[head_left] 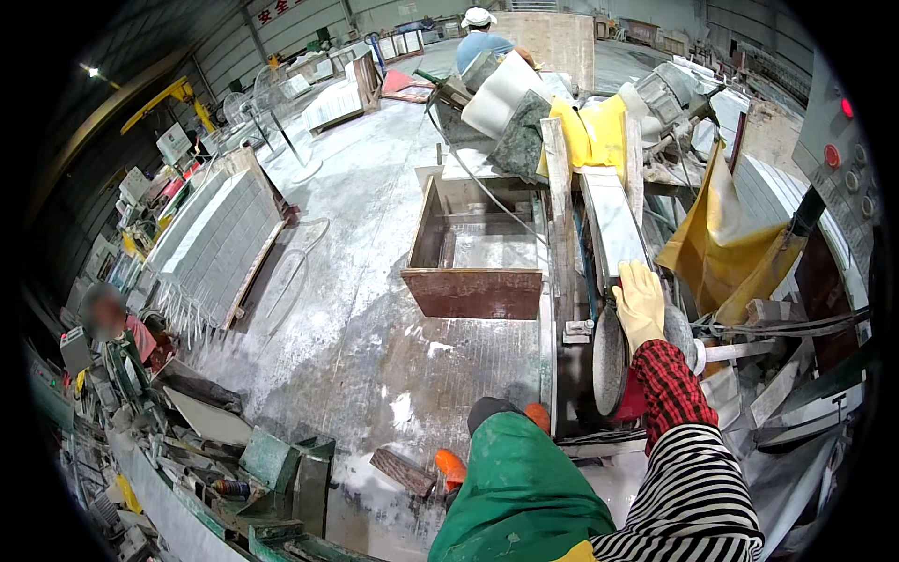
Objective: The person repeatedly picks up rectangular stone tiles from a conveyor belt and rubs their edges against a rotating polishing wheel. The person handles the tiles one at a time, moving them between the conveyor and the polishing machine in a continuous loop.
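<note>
White slab [612, 223] extends forward from the gloved right hand [641, 302].

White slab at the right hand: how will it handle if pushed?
Likely stiff: the white slab looks straight-edged. It should slide rather than roll, given its flat face. Perhaps slippery: its top looks smooth near the right hand.

The glove [641, 302] is cream, the slab [613, 225] white, the cuff [672, 386] checked red and black, the apron [515, 496] green.

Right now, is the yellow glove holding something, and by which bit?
The right hand lies on the near end of the white slab; whether it grips can't be told.
</note>
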Demonstrator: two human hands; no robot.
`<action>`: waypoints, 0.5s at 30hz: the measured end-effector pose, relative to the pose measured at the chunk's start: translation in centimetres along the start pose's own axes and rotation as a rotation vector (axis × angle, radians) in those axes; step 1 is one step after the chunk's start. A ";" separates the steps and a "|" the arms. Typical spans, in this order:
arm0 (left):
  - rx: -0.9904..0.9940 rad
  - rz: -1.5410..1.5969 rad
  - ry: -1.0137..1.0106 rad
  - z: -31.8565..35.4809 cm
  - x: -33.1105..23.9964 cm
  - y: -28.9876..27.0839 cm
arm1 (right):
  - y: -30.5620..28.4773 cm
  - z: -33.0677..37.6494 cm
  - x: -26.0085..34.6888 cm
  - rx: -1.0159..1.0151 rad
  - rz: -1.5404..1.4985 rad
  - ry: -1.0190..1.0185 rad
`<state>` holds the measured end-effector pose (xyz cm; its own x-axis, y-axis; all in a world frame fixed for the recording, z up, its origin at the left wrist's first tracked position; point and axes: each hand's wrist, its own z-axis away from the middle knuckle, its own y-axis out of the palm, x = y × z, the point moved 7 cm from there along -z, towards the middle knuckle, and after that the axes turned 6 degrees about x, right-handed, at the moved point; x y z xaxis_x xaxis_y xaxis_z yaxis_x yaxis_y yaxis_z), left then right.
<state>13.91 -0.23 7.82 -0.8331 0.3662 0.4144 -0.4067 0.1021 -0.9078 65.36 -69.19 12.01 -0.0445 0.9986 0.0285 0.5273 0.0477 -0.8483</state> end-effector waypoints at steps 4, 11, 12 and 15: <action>0.071 -0.253 0.026 -1.8 0.6 3.8 | -0.2 0.2 0.7 0.042 0.022 0.009; -0.030 -0.370 0.030 -1.9 1.0 4.8 | -0.6 1.0 0.8 0.017 0.000 -0.004; -0.023 -0.385 0.037 -2.0 1.0 5.2 | -0.7 1.0 0.8 0.013 -0.011 -0.006; -0.010 -0.427 0.049 -2.1 0.8 5.4 | -0.3 1.0 0.4 0.068 -0.037 0.022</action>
<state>11.86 2.59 3.12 -0.5717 0.3325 0.7501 -0.7074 0.2634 -0.6559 64.32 -68.82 11.73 -0.0439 0.9965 0.0710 0.4668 0.0833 -0.8804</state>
